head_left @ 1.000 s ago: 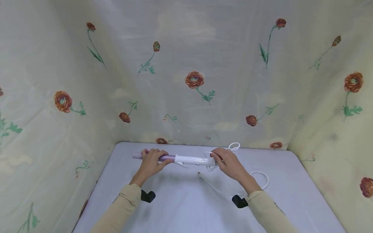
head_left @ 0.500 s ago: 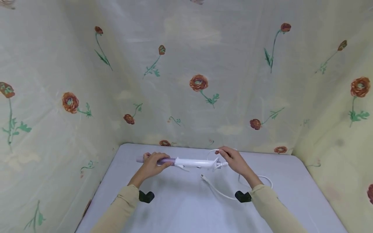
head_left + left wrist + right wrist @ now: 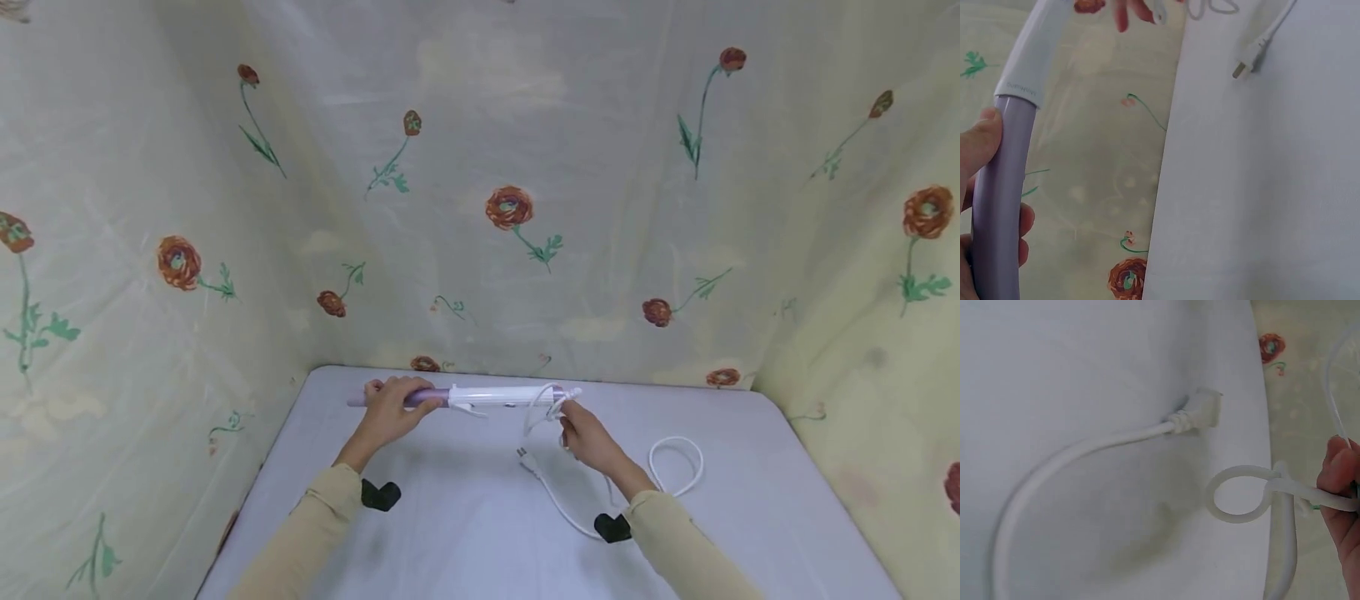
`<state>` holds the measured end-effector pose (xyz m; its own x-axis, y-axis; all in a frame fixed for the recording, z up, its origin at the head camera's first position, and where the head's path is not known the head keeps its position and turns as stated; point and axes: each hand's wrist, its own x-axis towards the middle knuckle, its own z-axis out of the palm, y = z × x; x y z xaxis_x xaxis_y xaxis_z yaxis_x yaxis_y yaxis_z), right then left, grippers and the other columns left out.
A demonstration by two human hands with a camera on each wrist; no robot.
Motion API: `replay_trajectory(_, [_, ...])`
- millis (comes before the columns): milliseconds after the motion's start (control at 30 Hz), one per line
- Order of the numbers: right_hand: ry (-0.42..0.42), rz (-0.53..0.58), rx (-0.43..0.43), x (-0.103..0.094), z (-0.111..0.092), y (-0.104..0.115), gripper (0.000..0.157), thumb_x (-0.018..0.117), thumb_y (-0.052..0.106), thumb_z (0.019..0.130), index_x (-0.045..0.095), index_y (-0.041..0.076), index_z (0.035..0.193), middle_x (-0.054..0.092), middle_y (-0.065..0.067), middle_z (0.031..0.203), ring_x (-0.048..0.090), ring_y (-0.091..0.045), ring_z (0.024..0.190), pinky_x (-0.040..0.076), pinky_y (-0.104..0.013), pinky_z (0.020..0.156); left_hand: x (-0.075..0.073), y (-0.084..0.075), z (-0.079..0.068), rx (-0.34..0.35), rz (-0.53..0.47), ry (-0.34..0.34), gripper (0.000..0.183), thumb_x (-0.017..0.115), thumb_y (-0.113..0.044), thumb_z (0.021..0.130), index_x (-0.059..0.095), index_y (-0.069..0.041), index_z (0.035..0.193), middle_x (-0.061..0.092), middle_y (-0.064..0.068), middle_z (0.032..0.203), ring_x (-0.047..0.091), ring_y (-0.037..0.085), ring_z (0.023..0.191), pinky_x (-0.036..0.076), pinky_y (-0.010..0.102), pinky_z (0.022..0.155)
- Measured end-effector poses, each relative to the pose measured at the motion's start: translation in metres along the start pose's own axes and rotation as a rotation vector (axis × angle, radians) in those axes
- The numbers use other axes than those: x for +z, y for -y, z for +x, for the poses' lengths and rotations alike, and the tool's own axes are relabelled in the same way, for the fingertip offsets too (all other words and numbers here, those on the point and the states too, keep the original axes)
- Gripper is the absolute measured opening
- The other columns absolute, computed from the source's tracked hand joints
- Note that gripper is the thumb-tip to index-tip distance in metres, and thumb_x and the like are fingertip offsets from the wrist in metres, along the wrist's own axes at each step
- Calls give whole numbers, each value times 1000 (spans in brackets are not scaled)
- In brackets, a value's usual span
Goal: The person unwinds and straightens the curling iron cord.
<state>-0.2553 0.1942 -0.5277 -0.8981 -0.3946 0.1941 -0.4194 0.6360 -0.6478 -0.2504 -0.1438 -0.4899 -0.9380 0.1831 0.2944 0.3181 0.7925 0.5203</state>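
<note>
My left hand (image 3: 393, 410) grips the lilac barrel of a curling iron (image 3: 498, 396), held level over the table. Its white handle points right, and a small lever sticks out below near the barrel. In the left wrist view my thumb lies along the lilac barrel (image 3: 1004, 194), close to the white part. At the handle's right end, my right hand (image 3: 588, 437) pinches the white cord (image 3: 1238, 519), which bends in a small loop beside the fingers. The cord's plug (image 3: 527, 457) lies on the table below the iron.
A white cloth covers the table (image 3: 465, 533). More of the cord lies in a round loop (image 3: 697, 467) at the right. Floral fabric (image 3: 450, 250) hangs behind the table and along both sides.
My right hand moved from the handle's end to up and right of it with the cord, then came down to just below it. The left hand keeps its grip on the barrel.
</note>
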Motion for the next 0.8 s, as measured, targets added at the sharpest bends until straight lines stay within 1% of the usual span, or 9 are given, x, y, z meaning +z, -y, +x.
replay_trajectory(100, [52, -13, 41, 13, -9, 3, 60, 39, -15, 82, 43, 21, 129, 55, -7, 101, 52, -16, 65, 42, -21, 43, 1, 0, 1, -5, 13, -22, 38, 57, -55, 77, 61, -28, 103, 63, -5, 104, 50, 17, 91, 13, 44, 86])
replay_trajectory(167, [38, -102, 1, 22, -16, 5, 68, 42, -20, 75, 48, 26, 126, 54, -2, 113, 56, -19, 77, 46, -22, 51, 2, 0, 2, 7, 23, -36, 38, 56, -55, 77, 60, -28, 103, 63, -5, 104, 50, 16, 90, 12, 44, 86])
replay_trajectory(267, [8, -246, -63, 32, -25, 8, 54, 50, -12, 77, 55, 23, 118, 58, 1, 111, 57, -21, 94, 47, -31, 73, 5, -1, 4, 36, 47, -62, 38, 57, -55, 76, 61, -28, 103, 64, -5, 103, 50, 16, 89, 13, 44, 85])
replay_trajectory(367, [-27, -348, -112, 40, -32, 12, 31, 56, 9, 82, 60, 16, 111, 60, -2, 114, 52, -26, 110, 35, -47, 93, 10, -3, 6, 61, 75, -83, 37, 58, -54, 75, 61, -28, 101, 64, -6, 101, 51, 16, 89, 14, 44, 84])
replay_trajectory(433, [-51, -360, -118, 43, -35, 15, 30, 58, 25, 83, 61, 12, 111, 60, -4, 116, 49, -28, 114, 26, -52, 98, 13, -5, 6, 74, 84, -87, 37, 58, -54, 75, 62, -27, 100, 64, -7, 99, 51, 16, 89, 15, 45, 83])
replay_trajectory(533, [-103, -300, -97, 46, -38, 21, 37, 56, 38, 84, 62, 11, 108, 60, -5, 116, 48, -27, 117, 16, -53, 103, 17, -7, 7, 79, 80, -78, 38, 58, -54, 76, 62, -26, 101, 64, -7, 99, 51, 16, 90, 14, 45, 84])
replay_trajectory(600, [-141, -215, -78, 47, -39, 24, 35, 54, 38, 86, 64, 11, 104, 63, -5, 111, 52, -24, 113, 14, -51, 105, 19, -8, 7, 77, 68, -73, 39, 57, -54, 76, 62, -25, 102, 64, -6, 100, 51, 17, 90, 14, 45, 84])
replay_trajectory(767, [-205, -28, -20, 46, -42, 29, 22, 53, 30, 88, 65, 13, 95, 69, 3, 92, 62, -13, 93, 16, -45, 107, 23, -10, 8, 76, 67, -82, 38, 57, -55, 76, 61, -27, 102, 63, -5, 102, 51, 18, 91, 14, 46, 85])
replay_trajectory(800, [-211, -6, -7, 45, -44, 30, 20, 52, 30, 89, 64, 15, 94, 68, 6, 89, 62, -10, 90, 22, -42, 105, 24, -11, 9, 76, 72, -88, 37, 57, -54, 76, 61, -27, 102, 63, -5, 102, 51, 18, 91, 14, 46, 85])
